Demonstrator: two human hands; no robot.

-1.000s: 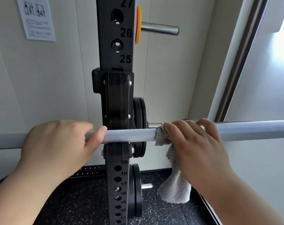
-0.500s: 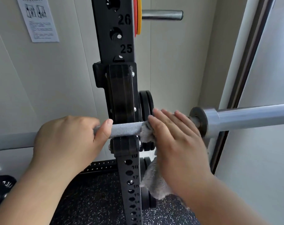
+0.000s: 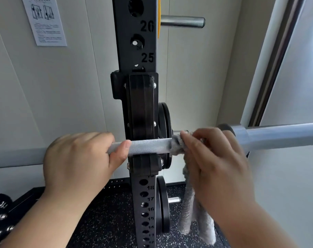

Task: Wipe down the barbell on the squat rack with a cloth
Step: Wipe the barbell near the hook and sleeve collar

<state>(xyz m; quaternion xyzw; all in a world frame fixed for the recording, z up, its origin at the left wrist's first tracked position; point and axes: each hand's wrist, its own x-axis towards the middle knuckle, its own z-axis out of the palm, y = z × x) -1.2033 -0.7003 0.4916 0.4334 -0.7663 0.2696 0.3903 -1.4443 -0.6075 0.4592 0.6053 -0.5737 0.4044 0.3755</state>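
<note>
The squat rack (image 3: 134,51) post stands in the middle. The barbell (image 3: 148,146) lies across it in a black hook (image 3: 141,108), its rough middle part showing between the hands and its thick end (image 3: 286,133) running off to the right. The left hand (image 3: 77,161) has its grip closed round the bar just left of the post, thumb underneath. The right hand (image 3: 218,167), slightly blurred, has its grip wrapped over the cloth (image 3: 177,146), which is bunched on the bar between post and collar with its tail hanging loose.

Room there is tight, so a hard stroke could knock knuckles on the collar or the hook. The rough surface may snag the cloth, and the tail could catch on the plates (image 3: 165,122) just behind. If the left grip slackens, the bar may roll. The stretch sitting in the hook is probably out of the cloth's reach.

Below is speckled floor (image 3: 107,221). Above are a steel peg (image 3: 182,21) and a paper notice (image 3: 44,20) on the wall.
</note>
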